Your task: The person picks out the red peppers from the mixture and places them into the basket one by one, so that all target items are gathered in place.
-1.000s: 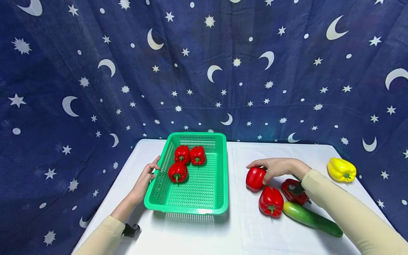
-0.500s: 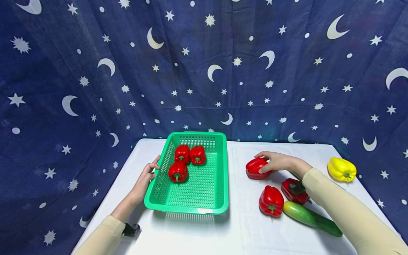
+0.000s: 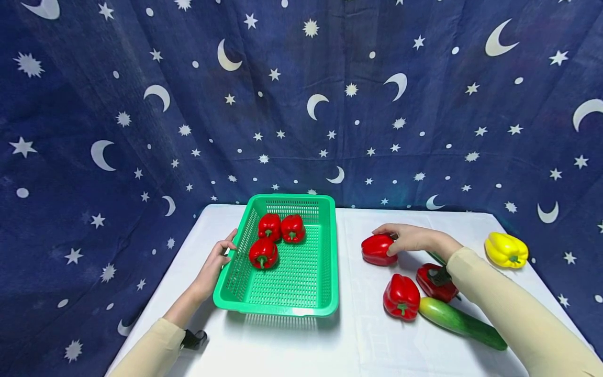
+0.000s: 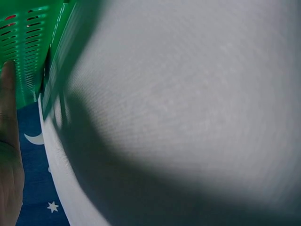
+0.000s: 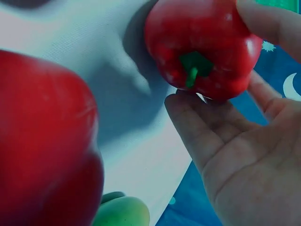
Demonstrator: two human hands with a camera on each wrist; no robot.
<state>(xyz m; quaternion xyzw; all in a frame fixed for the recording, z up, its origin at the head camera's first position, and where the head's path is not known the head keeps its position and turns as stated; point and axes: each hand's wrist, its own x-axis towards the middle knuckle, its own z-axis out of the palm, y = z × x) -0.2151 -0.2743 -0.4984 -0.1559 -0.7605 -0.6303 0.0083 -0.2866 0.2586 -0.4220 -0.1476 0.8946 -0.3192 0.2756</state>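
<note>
My right hand (image 3: 409, 239) grips a red bell pepper (image 3: 376, 250) on the white table, right of the green basket (image 3: 278, 309). In the right wrist view, thumb and fingers lie on opposite sides of this pepper (image 5: 202, 37), whose green stem faces the camera. At the basket's left side is my left hand (image 3: 211, 269), its fingertips against the rim. One finger (image 4: 8, 94) lies straight against the slotted outer wall in the left wrist view. Inside the basket, toward its back left, sit three red bell peppers (image 3: 264, 255).
Closer to the front stands another red pepper (image 3: 401, 297), beside a green cucumber-like vegetable (image 3: 461, 323). My right forearm partly covers one more red pepper (image 3: 425, 277) and a green thing (image 3: 435, 257). A yellow bell pepper (image 3: 506, 250) lies near the right table edge. Star-patterned cloth (image 3: 301, 104) hangs behind.
My right hand has shifted the red pepper toward the back of the table and turned it sideways, then slightly left. The left hand and basket have stayed in place.
</note>
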